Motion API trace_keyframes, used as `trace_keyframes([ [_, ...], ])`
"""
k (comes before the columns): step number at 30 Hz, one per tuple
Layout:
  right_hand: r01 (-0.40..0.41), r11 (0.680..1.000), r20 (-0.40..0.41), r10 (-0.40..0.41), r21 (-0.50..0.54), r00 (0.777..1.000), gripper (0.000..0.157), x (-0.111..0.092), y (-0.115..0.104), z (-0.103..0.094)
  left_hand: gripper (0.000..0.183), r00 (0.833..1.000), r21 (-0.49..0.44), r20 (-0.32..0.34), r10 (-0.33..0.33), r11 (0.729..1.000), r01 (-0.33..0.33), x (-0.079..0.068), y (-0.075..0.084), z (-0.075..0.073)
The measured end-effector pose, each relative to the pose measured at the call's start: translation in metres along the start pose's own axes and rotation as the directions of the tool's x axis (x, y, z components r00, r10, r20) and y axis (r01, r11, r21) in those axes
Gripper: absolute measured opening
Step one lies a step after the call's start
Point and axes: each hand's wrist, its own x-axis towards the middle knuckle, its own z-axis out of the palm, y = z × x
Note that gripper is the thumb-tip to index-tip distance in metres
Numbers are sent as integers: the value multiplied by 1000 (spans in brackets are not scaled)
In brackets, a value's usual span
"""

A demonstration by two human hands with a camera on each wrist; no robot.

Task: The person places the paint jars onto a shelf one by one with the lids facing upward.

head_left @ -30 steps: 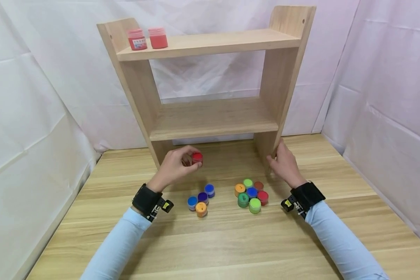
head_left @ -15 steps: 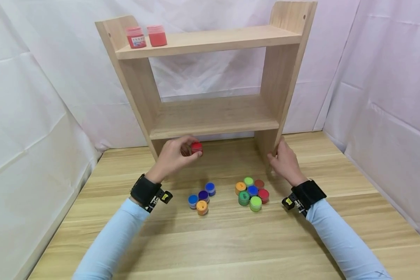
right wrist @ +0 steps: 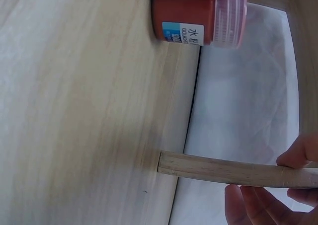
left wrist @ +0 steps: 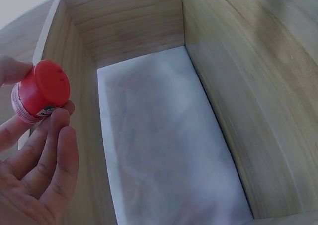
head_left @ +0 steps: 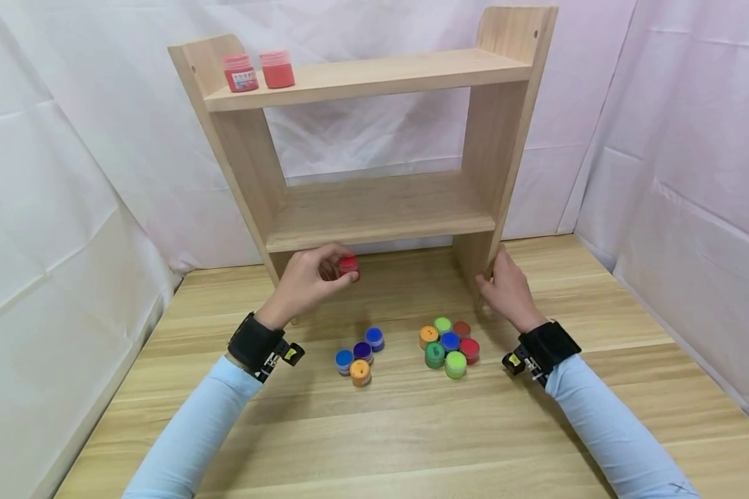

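Note:
My left hand point(head_left: 307, 283) pinches a small red paint jar point(head_left: 349, 266) between thumb and fingers, off the table, near the front edge of the middle shelf board. In the left wrist view the jar's red base point(left wrist: 52, 87) faces the camera. My right hand point(head_left: 509, 291) grips the lower right side panel of a wooden shelf unit point(head_left: 381, 208); in the right wrist view the thumb point(right wrist: 295, 153) lies on one face of the panel point(right wrist: 223, 170), with fingers on the other. Two red paint jars, one labelled point(head_left: 241, 75) and one plain-faced point(head_left: 277, 71), stand at the top board's left end.
On the wooden table point(head_left: 387, 436), blue and purple jars and an orange jar point(head_left: 360, 372) cluster left of centre. Right of them is a second cluster with green, orange, blue, red and brown jars, including a light green jar point(head_left: 455, 364). White cloth point(head_left: 680, 138) hangs behind and at both sides.
My left hand has lifted the red paint jar slightly, up toward the middle shelf board, mostly in the first half second. My right hand keeps its grip on the side panel.

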Motion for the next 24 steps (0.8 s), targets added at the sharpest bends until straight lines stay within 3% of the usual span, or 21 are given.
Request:
trace_keyframes([
  [18, 1, 1000, 1, -1, 7, 1000, 70, 1, 1, 3, 34, 1000, 29, 1, 9, 1000, -9, 8, 9, -11],
  [24, 3, 1000, -8, -3, -1, 1000, 70, 1, 2, 2, 36, 1000, 37, -9, 30, 999, -30, 17, 14, -18],
])
